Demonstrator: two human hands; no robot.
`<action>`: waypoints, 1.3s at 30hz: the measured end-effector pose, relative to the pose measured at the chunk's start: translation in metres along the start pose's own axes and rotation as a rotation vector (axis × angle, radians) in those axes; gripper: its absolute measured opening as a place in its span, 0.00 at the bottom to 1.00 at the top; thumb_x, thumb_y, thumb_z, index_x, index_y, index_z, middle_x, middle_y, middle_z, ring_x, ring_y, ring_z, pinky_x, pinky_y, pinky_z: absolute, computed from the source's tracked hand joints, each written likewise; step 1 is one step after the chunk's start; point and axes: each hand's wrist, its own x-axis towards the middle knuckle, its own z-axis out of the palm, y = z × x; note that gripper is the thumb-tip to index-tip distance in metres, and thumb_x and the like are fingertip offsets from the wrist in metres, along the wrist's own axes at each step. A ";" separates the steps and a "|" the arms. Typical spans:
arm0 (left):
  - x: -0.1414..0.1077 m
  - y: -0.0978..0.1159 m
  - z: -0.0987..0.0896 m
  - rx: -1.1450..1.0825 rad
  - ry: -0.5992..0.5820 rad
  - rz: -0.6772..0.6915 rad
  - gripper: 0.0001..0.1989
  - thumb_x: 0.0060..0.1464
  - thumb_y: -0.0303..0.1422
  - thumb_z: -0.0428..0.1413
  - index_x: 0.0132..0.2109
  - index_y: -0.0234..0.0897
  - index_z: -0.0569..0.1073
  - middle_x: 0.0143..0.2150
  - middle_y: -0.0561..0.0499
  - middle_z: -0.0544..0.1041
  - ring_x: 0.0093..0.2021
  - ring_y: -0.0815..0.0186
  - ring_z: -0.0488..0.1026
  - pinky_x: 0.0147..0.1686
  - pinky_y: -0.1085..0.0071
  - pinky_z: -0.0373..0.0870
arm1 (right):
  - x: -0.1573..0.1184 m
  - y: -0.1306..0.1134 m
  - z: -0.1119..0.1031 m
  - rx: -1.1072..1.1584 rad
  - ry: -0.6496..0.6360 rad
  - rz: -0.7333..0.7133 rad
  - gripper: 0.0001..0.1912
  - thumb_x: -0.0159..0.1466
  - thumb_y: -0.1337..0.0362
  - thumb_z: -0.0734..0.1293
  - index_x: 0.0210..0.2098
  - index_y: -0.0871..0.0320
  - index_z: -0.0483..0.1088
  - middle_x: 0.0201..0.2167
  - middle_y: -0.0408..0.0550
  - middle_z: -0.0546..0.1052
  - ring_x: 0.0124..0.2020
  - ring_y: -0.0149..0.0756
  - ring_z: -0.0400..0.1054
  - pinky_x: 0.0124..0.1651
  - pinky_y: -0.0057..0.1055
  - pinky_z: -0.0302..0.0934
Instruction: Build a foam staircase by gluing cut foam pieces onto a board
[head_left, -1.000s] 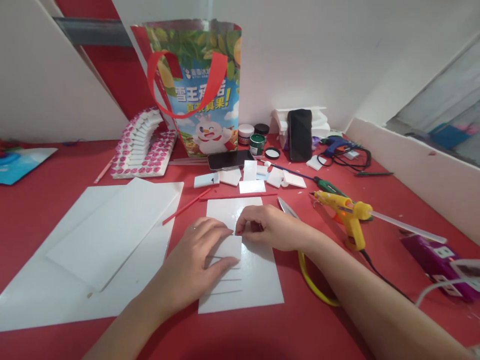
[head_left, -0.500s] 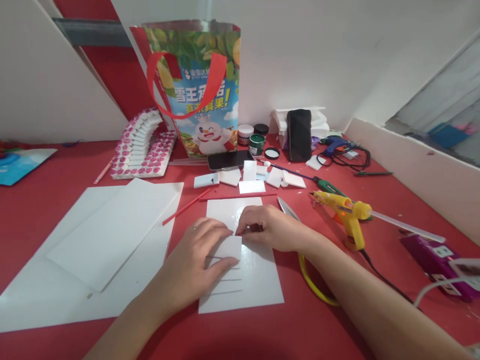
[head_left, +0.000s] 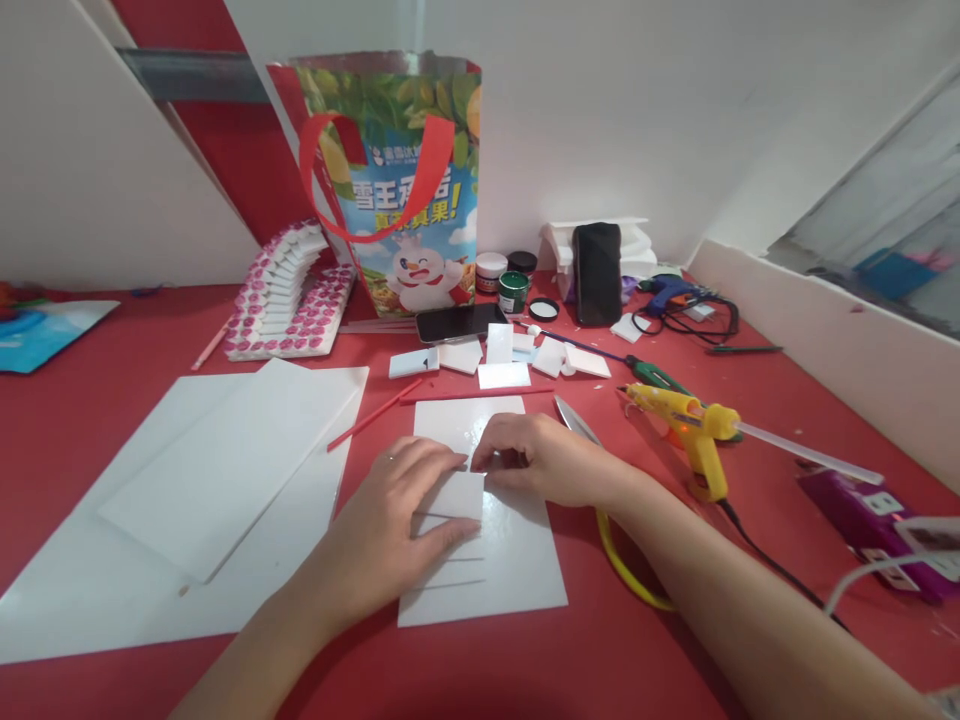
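Note:
A white board (head_left: 525, 560) lies on the red table, with several thin strips or slits across its left part. My left hand (head_left: 409, 500) spans a small white piece (head_left: 457, 495) on that board, its thumb at the near edge and its fingers at the far edge. Close beside it, my right hand (head_left: 536, 458) has its fingertips pinched at the piece's far right corner; whatever is between them is too small to make out.
Scissors (head_left: 626, 570) with a yellow handle lie beside the board, partly under my right forearm. A yellow glue gun (head_left: 694, 420) is further right. Large white sheets (head_left: 300, 540) lie left; small white pieces (head_left: 504, 375), red sticks (head_left: 375, 413) and a bag (head_left: 420, 190) are behind.
The view has shifted very slightly. Both hands keep practically the same position on the white piece.

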 end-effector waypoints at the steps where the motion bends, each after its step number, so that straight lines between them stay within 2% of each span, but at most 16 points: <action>1: 0.000 0.000 0.001 0.004 0.011 0.009 0.20 0.62 0.49 0.56 0.56 0.45 0.71 0.55 0.46 0.73 0.57 0.54 0.70 0.54 0.56 0.71 | 0.000 0.000 0.000 0.000 0.003 -0.008 0.09 0.60 0.76 0.70 0.39 0.60 0.78 0.37 0.46 0.76 0.31 0.28 0.68 0.36 0.26 0.62; 10: 0.002 -0.003 0.004 0.004 0.022 0.057 0.17 0.64 0.46 0.55 0.54 0.43 0.72 0.55 0.46 0.73 0.57 0.55 0.69 0.55 0.57 0.71 | -0.003 -0.003 0.001 -0.099 0.046 -0.117 0.08 0.63 0.75 0.69 0.39 0.60 0.79 0.36 0.47 0.77 0.35 0.32 0.71 0.39 0.28 0.64; 17: 0.000 -0.003 0.003 -0.006 0.042 0.041 0.19 0.61 0.48 0.57 0.55 0.45 0.72 0.55 0.46 0.75 0.55 0.54 0.72 0.53 0.56 0.74 | -0.004 -0.004 0.001 -0.115 0.046 -0.117 0.08 0.63 0.75 0.69 0.40 0.61 0.79 0.37 0.48 0.77 0.35 0.32 0.71 0.39 0.28 0.64; 21: 0.000 -0.006 -0.005 -0.062 0.050 -0.026 0.25 0.58 0.50 0.59 0.59 0.48 0.69 0.57 0.47 0.75 0.57 0.54 0.72 0.55 0.56 0.73 | -0.002 -0.003 0.001 -0.121 0.028 -0.096 0.08 0.63 0.76 0.68 0.40 0.61 0.78 0.37 0.49 0.77 0.37 0.34 0.72 0.42 0.30 0.65; 24: 0.001 -0.014 -0.013 -0.141 0.162 -0.140 0.18 0.63 0.48 0.55 0.55 0.48 0.72 0.55 0.50 0.77 0.56 0.57 0.74 0.55 0.59 0.72 | -0.002 -0.002 0.001 -0.112 0.020 -0.078 0.07 0.63 0.75 0.68 0.39 0.61 0.77 0.37 0.49 0.78 0.38 0.35 0.72 0.42 0.31 0.65; 27: 0.003 -0.022 -0.018 -0.221 0.243 -0.249 0.16 0.62 0.48 0.55 0.48 0.46 0.76 0.50 0.50 0.79 0.51 0.57 0.76 0.50 0.62 0.74 | -0.002 -0.002 0.002 -0.110 0.017 -0.065 0.07 0.63 0.75 0.68 0.39 0.61 0.77 0.38 0.49 0.78 0.38 0.35 0.72 0.43 0.31 0.65; 32: 0.003 -0.022 -0.017 -0.252 0.180 -0.308 0.16 0.59 0.49 0.58 0.46 0.45 0.77 0.47 0.50 0.79 0.49 0.58 0.76 0.48 0.62 0.73 | -0.003 -0.002 0.002 -0.111 0.023 -0.072 0.06 0.63 0.75 0.68 0.38 0.62 0.77 0.37 0.49 0.77 0.38 0.34 0.72 0.43 0.31 0.65; 39: 0.004 -0.014 -0.014 -0.209 0.126 -0.260 0.14 0.60 0.47 0.57 0.45 0.45 0.77 0.47 0.50 0.79 0.48 0.58 0.76 0.47 0.62 0.74 | -0.003 -0.001 0.005 -0.130 0.040 -0.083 0.06 0.63 0.74 0.68 0.38 0.61 0.77 0.36 0.48 0.77 0.37 0.33 0.71 0.41 0.30 0.64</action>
